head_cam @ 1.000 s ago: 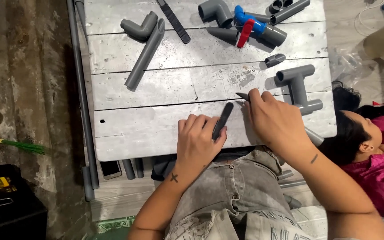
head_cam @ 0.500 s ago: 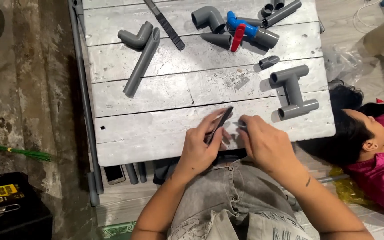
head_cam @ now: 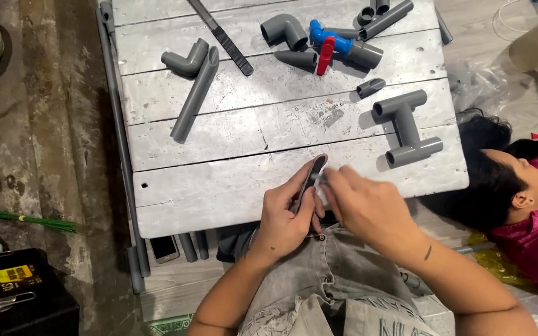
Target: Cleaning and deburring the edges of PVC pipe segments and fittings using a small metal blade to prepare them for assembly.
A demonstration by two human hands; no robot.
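A: Lower centre of frame, at the near edge of the white plank table (head_cam: 219,186): left hand (head_cam: 284,214) is wrapped around a short dark grey pipe piece (head_cam: 311,177). Firm hold, thumb along one side, fingers on the other.

B: Axis?

A: Long axis runs from lower left to upper right, top end tipped toward the table's middle. Upper end sticks out past the fingertips.

B: Right hand?

A: Right hand (head_cam: 365,208) sits just right of the pipe, fingertips pinched on something small and pale at the pipe's upper part. Blurred, can't tell what it is. Touching or nearly so.

B: So which hand is nearer?

A: Both on it. Left carries it, right works from the right side.

B: Other parts?

A: Tee assembly (head_cam: 406,127) right of centre, blue-and-red valve (head_cam: 331,43) upper centre, well apart.
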